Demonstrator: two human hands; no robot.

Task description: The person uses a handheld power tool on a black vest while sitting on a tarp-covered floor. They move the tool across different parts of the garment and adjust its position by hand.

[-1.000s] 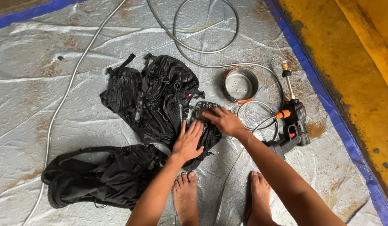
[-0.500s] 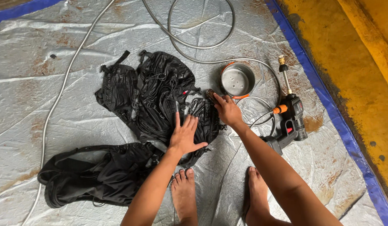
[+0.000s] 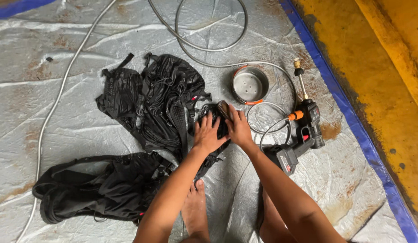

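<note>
A black backpack (image 3: 159,103) with straps and mesh lies spread on a silver tarp (image 3: 74,58). My left hand (image 3: 208,135) presses flat, fingers apart, on the bag's right-hand part. Right beside it, my right hand (image 3: 239,128) grips a small brown brush-like object (image 3: 223,108) against the same part of the bag. The two hands are almost touching.
A second black bag (image 3: 101,189) lies at lower left. A metal bowl with an orange rim (image 3: 249,84), a black and orange spray gun (image 3: 303,130) and a looped grey hose (image 3: 195,45) sit to the right. My bare feet (image 3: 195,211) are below; yellow floor (image 3: 389,67) lies beyond the blue tarp edge.
Both hands have moved closer together on the bag's right part. The right hand drew in from the right and now has the brown object under its fingers.
</note>
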